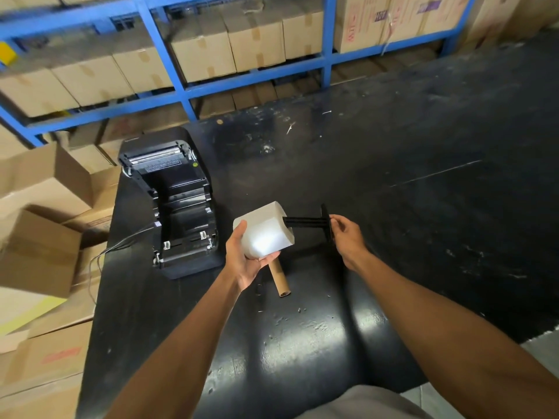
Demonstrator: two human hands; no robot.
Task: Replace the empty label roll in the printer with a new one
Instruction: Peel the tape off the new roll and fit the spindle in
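Note:
My left hand (246, 261) grips a full white label roll (266, 229) above the black table. A black spindle (308, 221) pokes into the roll's right end, and my right hand (346, 234) pinches the spindle's round flange. Under the roll, a brown cardboard core (279, 279) lies flat on the table, partly hidden by my left hand. The black label printer (172, 204) stands to the left with its lid open and its roll bay bare.
The black table (302, 343) is scuffed, with small debris. The printer's cables (121, 246) trail off its left edge. Cardboard boxes (39, 252) pile up at the left. Blue shelving (187, 89) holding more boxes stands behind.

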